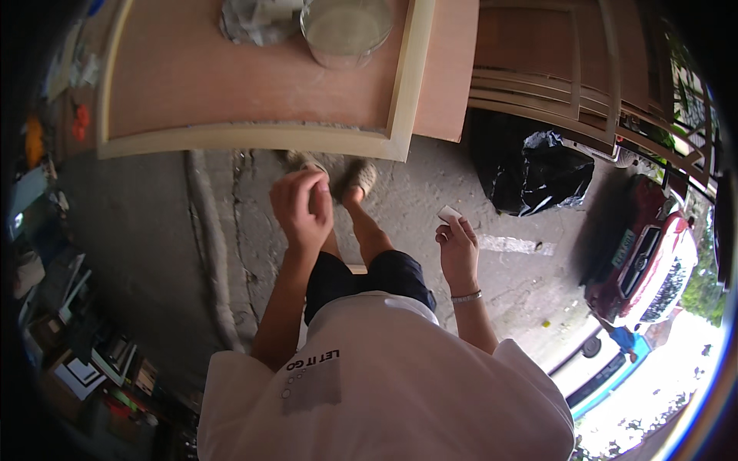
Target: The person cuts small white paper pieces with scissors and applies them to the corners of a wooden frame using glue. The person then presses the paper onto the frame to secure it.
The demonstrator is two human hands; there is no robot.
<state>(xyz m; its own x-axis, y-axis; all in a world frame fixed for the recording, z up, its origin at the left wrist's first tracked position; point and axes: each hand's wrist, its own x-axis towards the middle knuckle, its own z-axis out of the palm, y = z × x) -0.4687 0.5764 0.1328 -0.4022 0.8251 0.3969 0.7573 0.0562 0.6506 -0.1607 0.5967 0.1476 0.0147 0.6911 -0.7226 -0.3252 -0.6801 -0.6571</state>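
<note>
My left hand [302,211] is raised in front of my body, near the close edge of a framed wooden panel [254,96]. Its fingers are curled in, and whatever they may hold is hidden. Lower and to the right, my right hand [459,250] pinches a small, flat, whitish square piece [449,214] between thumb and fingers. The piece's material is too small to make out. Neither hand touches the panel. On the panel's far part stand a clear tub [346,34] with cloudy, pale contents and a crumpled plastic bag [260,23] beside it.
A black plastic bag [538,173] lies on the concrete floor at the right, below stacked wooden frames [538,92]. A red car [642,261] is parked farther right. Cluttered shelves [84,361] line the left. A raised ridge [207,238] runs along the floor.
</note>
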